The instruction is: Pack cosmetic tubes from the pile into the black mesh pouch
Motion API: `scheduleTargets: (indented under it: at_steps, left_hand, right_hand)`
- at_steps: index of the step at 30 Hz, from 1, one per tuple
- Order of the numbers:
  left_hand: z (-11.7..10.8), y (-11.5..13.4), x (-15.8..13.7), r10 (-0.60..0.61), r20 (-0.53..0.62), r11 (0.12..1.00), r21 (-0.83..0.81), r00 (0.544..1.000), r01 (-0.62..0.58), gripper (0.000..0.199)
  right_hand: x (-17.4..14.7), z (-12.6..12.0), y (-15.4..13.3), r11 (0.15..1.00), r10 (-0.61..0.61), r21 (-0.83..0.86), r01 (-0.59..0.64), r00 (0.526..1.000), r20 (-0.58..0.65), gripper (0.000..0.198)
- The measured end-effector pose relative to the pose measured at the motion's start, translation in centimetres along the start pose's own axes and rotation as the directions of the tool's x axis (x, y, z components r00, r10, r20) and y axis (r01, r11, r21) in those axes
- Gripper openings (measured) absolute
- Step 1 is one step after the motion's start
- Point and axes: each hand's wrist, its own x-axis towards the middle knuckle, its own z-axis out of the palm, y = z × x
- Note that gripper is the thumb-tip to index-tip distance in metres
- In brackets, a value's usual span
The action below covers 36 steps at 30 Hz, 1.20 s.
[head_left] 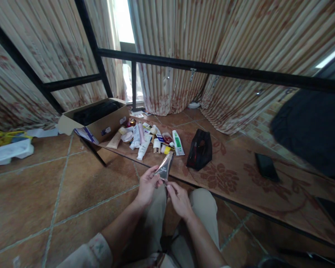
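Observation:
A shiny dark-silver squeeze tube (pixel 165 167) is held slanted above my knees, its flat end pointing away and its narrow end toward me. My left hand (pixel 147 185) is closed on the tube's side, thumb and fingers pinching it. At the narrow end my right hand (pixel 179 198) pinches with thumb and finger; the cap there is mostly hidden. Just beyond lies a cluster of tubes and jars on the patterned bench, with a white and green tube (pixel 178 143), a white tube (pixel 144 147) and a beige tube (pixel 115 140). Right of them stands a black mesh pouch (pixel 200 150).
An open cardboard box (pixel 111 124) with something black inside sits at the bench's left end. A dark phone (pixel 267 167) lies on the bench cover (pixel 226 178) to the right. A black metal rail (pixel 167 60) crosses in front of the curtains (pixel 178 33).

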Motion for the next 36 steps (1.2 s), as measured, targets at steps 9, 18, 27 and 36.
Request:
scheduleTargets:
  at_steps: [9, 18, 27, 36]
  left_hand:
    - [0.1, 0.9, -0.1, -0.077, -0.051, 0.992, -0.107, 0.996, 0.071, 0.036]
    - [-1.9, 2.3, 0.3, -0.172, 0.070, 0.974, -0.138, 0.983, 0.180, 0.027]
    - [-0.2, 4.1, 1.3, -0.248, 0.218, 0.965, -0.029, 0.944, 0.261, 0.016]
    - [3.2, 2.9, 2.7, -0.188, 0.222, 0.976, -0.066, 0.957, 0.207, 0.041]
  right_hand:
    - [0.1, 0.4, 0.7, 0.999, 0.021, 0.034, -0.017, 0.993, -0.116, 0.044]
    - [1.0, -0.3, 2.6, 0.991, 0.064, 0.133, 0.006, 0.856, -0.513, 0.072]
    - [0.3, -1.7, 2.1, 0.986, -0.147, -0.124, 0.115, 0.945, -0.291, 0.047]
    - [-0.2, -1.8, 1.0, 0.996, 0.076, 0.074, -0.057, 0.956, -0.283, 0.043]
